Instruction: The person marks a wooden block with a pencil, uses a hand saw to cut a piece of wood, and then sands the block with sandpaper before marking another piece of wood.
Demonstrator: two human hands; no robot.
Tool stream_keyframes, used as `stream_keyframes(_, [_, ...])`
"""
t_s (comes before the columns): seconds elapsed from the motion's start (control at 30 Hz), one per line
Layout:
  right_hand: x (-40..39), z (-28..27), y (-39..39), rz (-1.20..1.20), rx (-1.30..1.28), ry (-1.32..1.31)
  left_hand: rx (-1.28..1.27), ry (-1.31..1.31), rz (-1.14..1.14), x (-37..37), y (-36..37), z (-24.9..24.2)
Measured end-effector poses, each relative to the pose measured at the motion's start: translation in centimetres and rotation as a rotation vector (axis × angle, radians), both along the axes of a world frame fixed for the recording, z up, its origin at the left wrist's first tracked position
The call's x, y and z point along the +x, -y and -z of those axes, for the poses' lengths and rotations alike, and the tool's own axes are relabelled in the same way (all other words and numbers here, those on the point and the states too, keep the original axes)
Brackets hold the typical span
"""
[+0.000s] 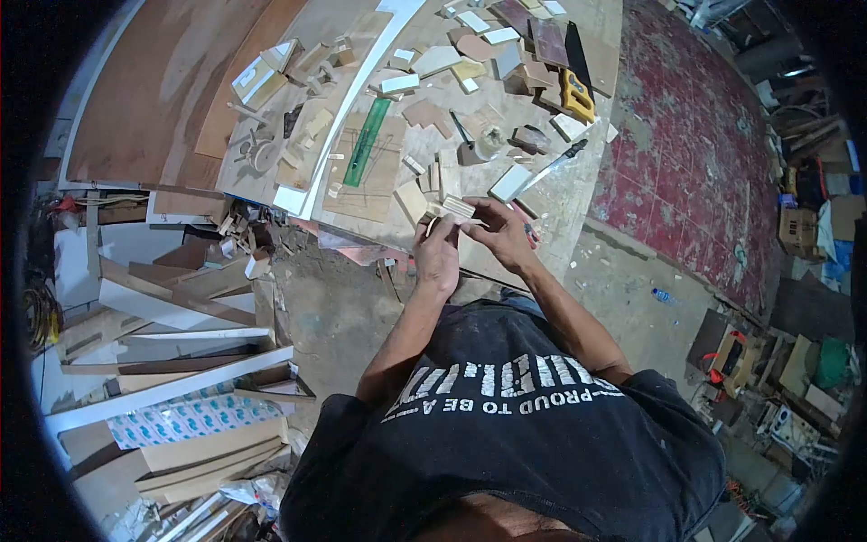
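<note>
Both hands meet at the table's near edge around a small pale piece of layered wood (459, 207). My left hand (437, 257) has its fingers closed on the left side of this piece. From the right, my right hand (504, 237) pinches it between thumb and fingers. Just beyond the fingers stand short wood strips (449, 172), and a flat pale wood block (411, 202) lies to the left. A white-faced block (510, 182) rests to the right beside a long thin blade (555, 169). The fingers partly cover the held piece.
A green ruler (368, 142) lies on a thin board. Behind the hands are a small cup (486, 143) with a stick-like tool, many wood offcuts, and a handsaw with a yellow handle (578, 95). Wood scraps (172, 379) pile up on the left floor.
</note>
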State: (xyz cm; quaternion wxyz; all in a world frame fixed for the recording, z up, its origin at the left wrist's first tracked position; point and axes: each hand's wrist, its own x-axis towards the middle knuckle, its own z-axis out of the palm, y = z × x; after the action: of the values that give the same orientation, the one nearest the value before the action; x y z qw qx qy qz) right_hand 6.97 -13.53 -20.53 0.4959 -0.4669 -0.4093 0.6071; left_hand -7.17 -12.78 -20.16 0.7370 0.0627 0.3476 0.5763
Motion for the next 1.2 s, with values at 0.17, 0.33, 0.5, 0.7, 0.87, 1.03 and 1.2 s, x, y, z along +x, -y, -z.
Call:
stream_keyframes(0.17, [7.4, 2.2, -0.8, -0.077, -0.329, -0.326, -0.036, 0.102, 0.019, 4.3, 1.8, 0.2])
stream_keyframes(0.33, [13.4, 1.2, -2.2, -0.453, -0.308, -0.065, 0.054, -0.274, 0.086, 8.1, 3.1, 0.3])
stream_keyframes(0.5, [15.7, 1.2, -4.7, -0.666, 0.037, 0.123, 0.577, -1.347, 0.195, 9.2, 3.7, 0.4])
stream_keyframes(0.7, [17.7, 0.9, -5.9, -0.741, -0.108, -0.087, 0.501, -1.361, 0.157, 9.6, 3.1, 1.6])
stream_keyframes(0.87, [20.8, 5.6, -3.2, -0.497, -0.151, 0.316, 0.721, -1.901, -0.006, 6.8, 0.7, 2.9])
stream_keyframes(1.03, [23.0, 8.8, 1.7, -0.521, -0.236, 0.368, 0.544, -1.978, 0.069, 2.4, -0.7, 4.9])
stream_keyframes(1.2, [24.1, 8.5, 3.3, -0.497, -0.293, 0.414, 0.402, -1.683, -0.007, 1.8, -1.3, 6.6])
